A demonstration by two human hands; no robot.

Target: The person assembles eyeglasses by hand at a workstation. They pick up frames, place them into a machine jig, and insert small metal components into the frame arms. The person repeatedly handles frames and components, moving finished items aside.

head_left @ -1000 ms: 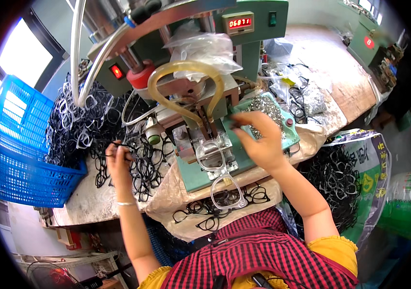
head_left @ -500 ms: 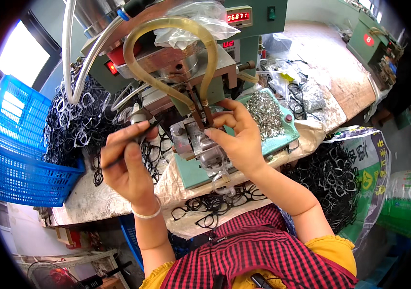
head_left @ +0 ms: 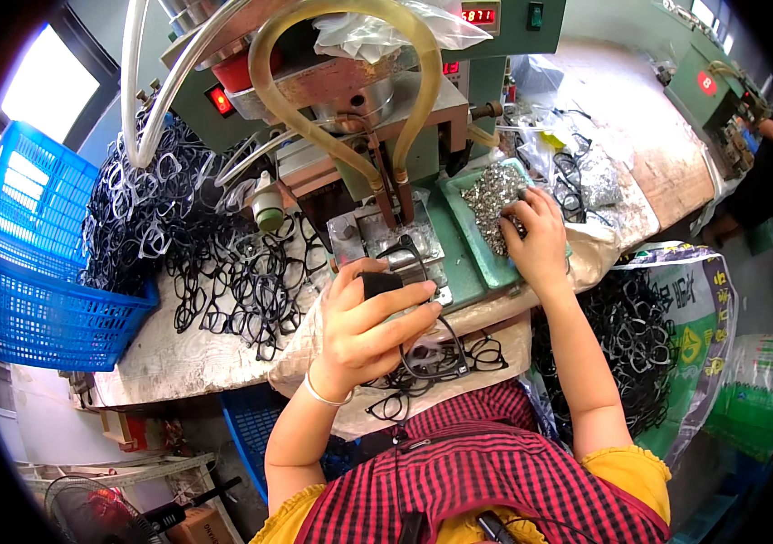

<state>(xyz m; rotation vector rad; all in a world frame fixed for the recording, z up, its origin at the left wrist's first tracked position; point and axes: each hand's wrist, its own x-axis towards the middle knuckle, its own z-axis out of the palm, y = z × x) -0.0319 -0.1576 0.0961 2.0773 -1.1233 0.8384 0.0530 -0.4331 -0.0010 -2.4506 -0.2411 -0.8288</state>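
Two hands work mid-frame: left hand grips one black eyeglass frame at the surface edge; right hand pinches among metal parts in one green tray.

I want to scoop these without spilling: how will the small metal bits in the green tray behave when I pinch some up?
The small metal bits lie heaped loose under the right hand, so they'll probably shift, slip away. Each looks tiny, likely light.
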